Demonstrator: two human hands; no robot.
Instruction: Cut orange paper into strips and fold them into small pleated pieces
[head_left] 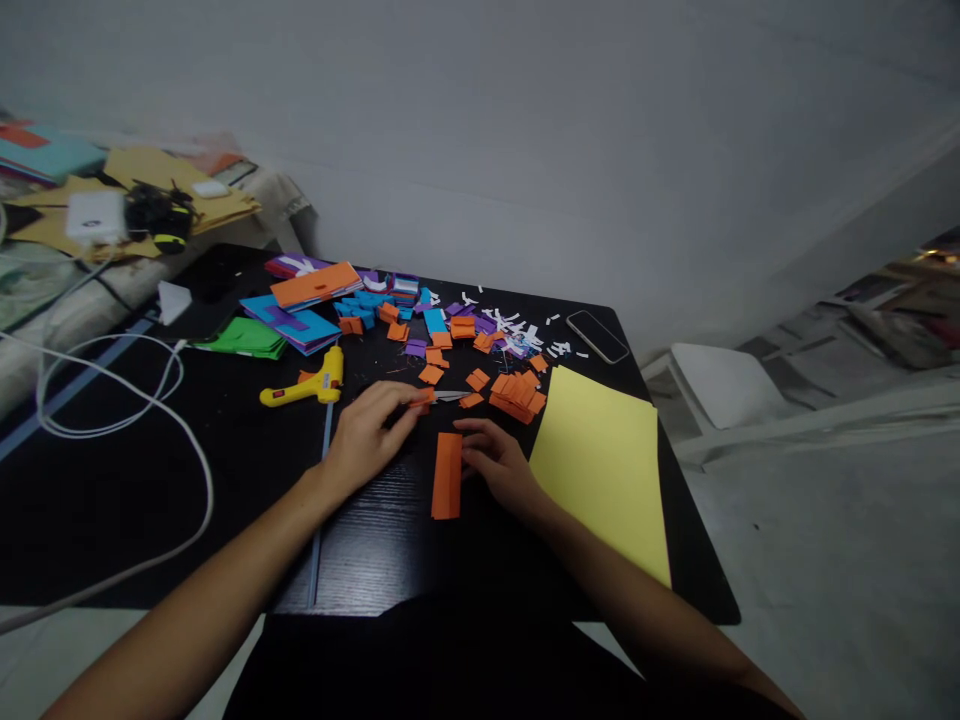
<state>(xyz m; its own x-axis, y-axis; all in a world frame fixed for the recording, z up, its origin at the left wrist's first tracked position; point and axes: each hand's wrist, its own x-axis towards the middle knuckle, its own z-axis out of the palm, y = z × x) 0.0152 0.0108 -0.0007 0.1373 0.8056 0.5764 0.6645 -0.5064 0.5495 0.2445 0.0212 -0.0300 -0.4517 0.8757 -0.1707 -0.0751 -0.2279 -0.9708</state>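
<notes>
My left hand (371, 428) is closed at the fingertips around the near end of a pair of scissors (450, 396), whose metal blades point right. An orange paper piece (424, 398) lies at those fingertips, and the scissor handles are hidden. Just to the right, my right hand (501, 462) grips the edge of a folded orange paper strip (447, 476) between thumb and fingers, its index finger stretched over the top. Small folded orange paper pieces (517, 395) lie piled and scattered beyond both hands.
A yellow glue gun (304, 380) lies left of my hands, beside a white cable (191, 440). Yellow paper sheets (604, 470) cover the right side. Behind are blue folded pieces (364, 305), white scraps (517, 330), green paper (244, 338) and a phone (598, 336).
</notes>
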